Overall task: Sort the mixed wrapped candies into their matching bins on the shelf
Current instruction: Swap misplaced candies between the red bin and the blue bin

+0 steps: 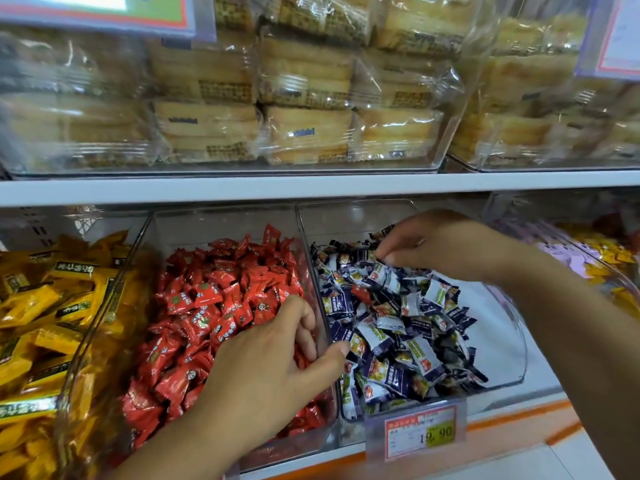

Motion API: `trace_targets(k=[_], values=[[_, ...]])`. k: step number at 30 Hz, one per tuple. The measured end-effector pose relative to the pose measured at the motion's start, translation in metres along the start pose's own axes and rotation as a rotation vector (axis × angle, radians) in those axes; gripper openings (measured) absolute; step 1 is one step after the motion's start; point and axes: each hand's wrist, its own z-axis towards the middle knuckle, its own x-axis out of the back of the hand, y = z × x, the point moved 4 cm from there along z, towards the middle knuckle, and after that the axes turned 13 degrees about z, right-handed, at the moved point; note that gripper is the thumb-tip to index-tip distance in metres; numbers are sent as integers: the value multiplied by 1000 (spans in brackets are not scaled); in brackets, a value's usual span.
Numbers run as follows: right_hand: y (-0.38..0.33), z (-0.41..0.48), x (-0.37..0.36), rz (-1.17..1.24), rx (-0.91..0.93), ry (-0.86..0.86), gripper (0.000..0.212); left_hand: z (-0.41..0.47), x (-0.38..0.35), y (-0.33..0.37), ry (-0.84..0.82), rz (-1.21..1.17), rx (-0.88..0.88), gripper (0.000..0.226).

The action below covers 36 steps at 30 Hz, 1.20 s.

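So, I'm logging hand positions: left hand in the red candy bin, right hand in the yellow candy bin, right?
No: the head view shows the right hand in the blue-and-white candy bin instead. The left hand is in the red candy bin, as you said.

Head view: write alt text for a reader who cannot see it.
Two hands work in clear shelf bins: the left hand is over the red candies, the right hand reaches into the blue-and-white candies, where one red candy lies astray. Yellow packets lie alongside.
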Motion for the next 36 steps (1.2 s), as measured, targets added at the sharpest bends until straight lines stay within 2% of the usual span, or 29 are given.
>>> trace_targets(k=[4,9,15,17,19,22,24,26,29,33,36], values=[[2,11,-53,-61,33,-173,32,0,-1,0,0,-1,-1,54],[12,26,-49,16,23,-79,20,0,-1,-2,10,11,-4,53],[9,33,-28,69,13,76,21,1,1,0,-5,9,12,43],[0,38,-43,85,50,43,28,1,1,-1,-2,9,9,44],[-6,39,-64,115,72,-68,34,0,0,-1,-3,10,7,45],[5,43,-80,-58,46,-197,35,0,0,-2,-5,6,9,45],[19,45,-67,-217,-12,-170,34,0,-1,-2,-9,5,7,45],[28,42,-50,-275,-54,-127,32,0,-1,-2,-10,3,3,43],[33,36,-32,-202,-69,-55,24,1,-1,-1,-4,5,1,44],[20,41,-31,-87,38,75,20,1,0,1,-4,14,10,44],[9,47,-59,-132,93,-81,27,1,0,1,-4,17,15,42]])
